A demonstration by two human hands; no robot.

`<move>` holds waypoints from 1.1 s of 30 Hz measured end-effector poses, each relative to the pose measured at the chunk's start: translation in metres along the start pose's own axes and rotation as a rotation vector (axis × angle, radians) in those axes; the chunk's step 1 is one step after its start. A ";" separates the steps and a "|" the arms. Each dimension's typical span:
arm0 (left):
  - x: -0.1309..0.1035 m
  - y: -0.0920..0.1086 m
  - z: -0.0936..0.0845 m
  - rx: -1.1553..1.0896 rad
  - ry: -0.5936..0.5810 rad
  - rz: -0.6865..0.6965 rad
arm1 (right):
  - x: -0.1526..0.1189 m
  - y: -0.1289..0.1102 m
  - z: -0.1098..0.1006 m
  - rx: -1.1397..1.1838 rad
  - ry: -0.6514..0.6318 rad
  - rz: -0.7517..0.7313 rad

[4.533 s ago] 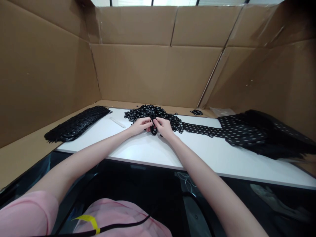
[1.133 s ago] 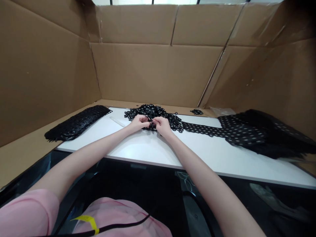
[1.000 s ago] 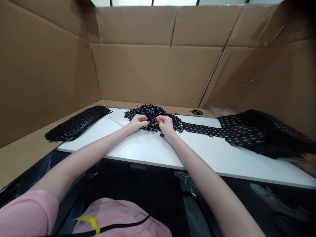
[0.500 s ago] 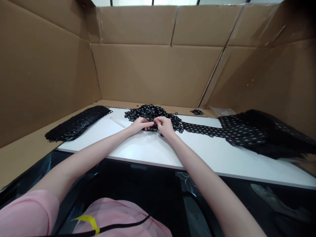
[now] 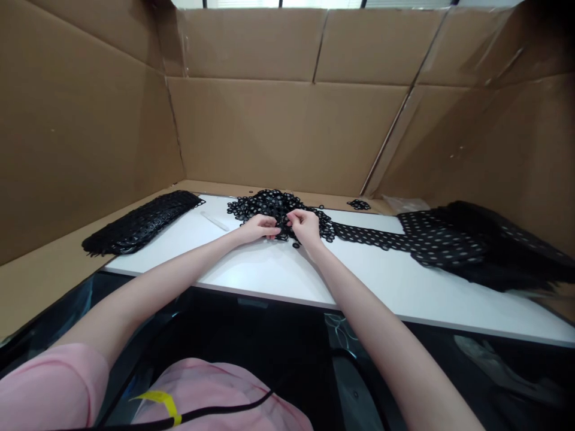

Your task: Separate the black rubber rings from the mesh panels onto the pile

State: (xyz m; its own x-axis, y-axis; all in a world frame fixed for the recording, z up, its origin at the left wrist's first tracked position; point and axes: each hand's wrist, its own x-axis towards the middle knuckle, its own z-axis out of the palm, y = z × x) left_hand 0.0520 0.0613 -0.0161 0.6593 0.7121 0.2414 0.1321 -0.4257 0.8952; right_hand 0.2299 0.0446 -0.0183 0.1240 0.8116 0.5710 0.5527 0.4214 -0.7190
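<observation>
At the front of a heap of small black rings (image 5: 269,200), my two hands work close together. My left hand (image 5: 259,228) has curled fingers with the thumb near their tips; what lies between them is too small to make out. A little to its right, my right hand (image 5: 306,225) pinches thumb and forefinger together against the dark rings, and anything inside the pinch is hidden. One loose ring (image 5: 296,245) lies just below the right hand on the white board (image 5: 269,269).
From the heap a black perforated strip (image 5: 372,235) runs right to a bunched black sheet with holes (image 5: 453,242). A black bundle (image 5: 144,221) lies left, beside a pale stick (image 5: 214,221). Several rings (image 5: 358,205) sit at the back. Cardboard walls (image 5: 269,131) surround the board.
My hands have moved slightly apart, the right one shifting a little to the right. More dark rings show between them.
</observation>
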 end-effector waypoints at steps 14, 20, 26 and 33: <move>0.002 -0.012 -0.006 -0.144 0.101 -0.031 | 0.011 0.030 -0.017 -0.195 0.081 -0.117; 0.002 -0.009 -0.008 -0.162 0.154 -0.006 | -0.004 -0.002 -0.016 -0.057 -0.073 -0.338; -0.001 -0.006 -0.008 -0.142 0.139 0.017 | -0.008 -0.003 -0.008 -0.123 -0.194 -0.391; 0.000 -0.006 -0.006 -0.135 0.093 0.026 | -0.007 -0.002 -0.011 -0.137 -0.179 -0.340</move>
State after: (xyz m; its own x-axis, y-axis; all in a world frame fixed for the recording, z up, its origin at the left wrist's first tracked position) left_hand 0.0464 0.0674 -0.0194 0.5893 0.7528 0.2933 0.0105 -0.3701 0.9289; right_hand 0.2370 0.0334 -0.0163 -0.2231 0.6979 0.6805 0.6438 0.6297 -0.4347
